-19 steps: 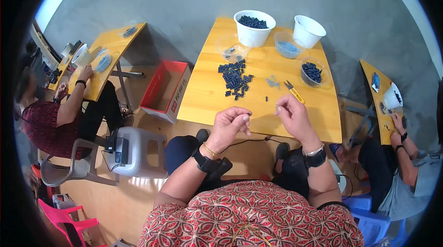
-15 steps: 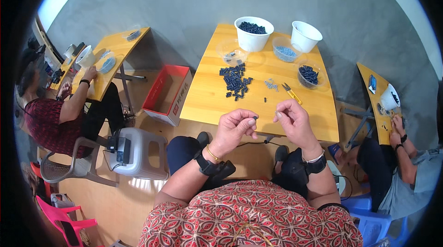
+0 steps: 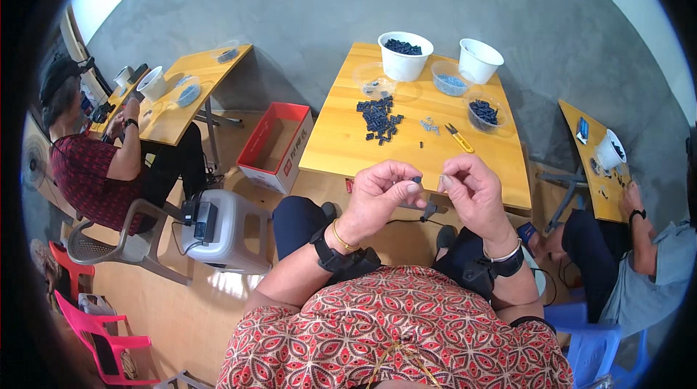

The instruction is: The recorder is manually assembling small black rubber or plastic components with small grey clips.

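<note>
My left hand pinches a small dark plastic piece between thumb and fingertips, just off the table's near edge. Close beside it, my right hand is closed in a pinch; whatever lies between its fingertips is too small to name. Beyond them on the yellow table lie a heap of dark plastic pieces, a little scatter of silvery bits, yellow-handled thread snips and one lone dark piece.
Along the table's back stand a white tub of dark pieces, another white tub and clear bowls, one with bluish bits. A red-and-white box and grey stool are at left. People work at tables on both sides.
My view has shifted slightly, so the table sits a bit further right. Both hands stay pinched near each other. The person at left has drawn their hand back toward their body.
</note>
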`<act>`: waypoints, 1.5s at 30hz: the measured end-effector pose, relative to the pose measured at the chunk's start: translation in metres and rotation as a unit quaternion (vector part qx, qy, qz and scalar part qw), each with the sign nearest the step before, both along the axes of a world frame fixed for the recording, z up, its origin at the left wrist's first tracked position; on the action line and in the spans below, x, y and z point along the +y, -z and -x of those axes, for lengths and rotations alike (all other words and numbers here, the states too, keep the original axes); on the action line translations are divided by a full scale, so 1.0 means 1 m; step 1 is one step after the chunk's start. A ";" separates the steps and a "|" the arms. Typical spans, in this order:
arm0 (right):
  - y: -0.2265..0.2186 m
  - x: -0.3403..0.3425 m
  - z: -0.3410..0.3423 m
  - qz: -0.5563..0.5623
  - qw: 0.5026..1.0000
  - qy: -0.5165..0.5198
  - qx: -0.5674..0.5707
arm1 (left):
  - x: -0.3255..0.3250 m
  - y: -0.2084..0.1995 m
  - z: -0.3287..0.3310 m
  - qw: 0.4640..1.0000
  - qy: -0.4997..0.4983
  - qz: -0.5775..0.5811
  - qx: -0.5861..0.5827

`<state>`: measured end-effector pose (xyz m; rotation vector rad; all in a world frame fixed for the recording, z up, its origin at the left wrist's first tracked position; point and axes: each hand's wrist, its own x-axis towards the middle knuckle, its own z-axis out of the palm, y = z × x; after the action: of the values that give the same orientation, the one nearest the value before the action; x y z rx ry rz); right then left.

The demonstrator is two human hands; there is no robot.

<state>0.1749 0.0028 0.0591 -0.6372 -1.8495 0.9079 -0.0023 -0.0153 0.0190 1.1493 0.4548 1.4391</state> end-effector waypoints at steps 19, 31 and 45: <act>-0.028 -0.041 0.017 -0.082 0.995 0.006 -0.049 | -0.034 -0.018 0.006 0.999 0.001 -0.017 0.036; -0.035 -0.040 0.020 -0.104 0.991 0.002 -0.084 | -0.038 -0.032 0.012 0.996 -0.007 -0.047 0.077; -0.023 -0.037 0.013 -0.121 0.991 0.024 -0.046 | -0.024 -0.013 0.016 0.971 0.160 0.090 -0.153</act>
<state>0.1620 -0.0345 0.0825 -0.5779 -1.9798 0.6197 -0.0181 -0.0397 0.0315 0.7946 0.1680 1.2356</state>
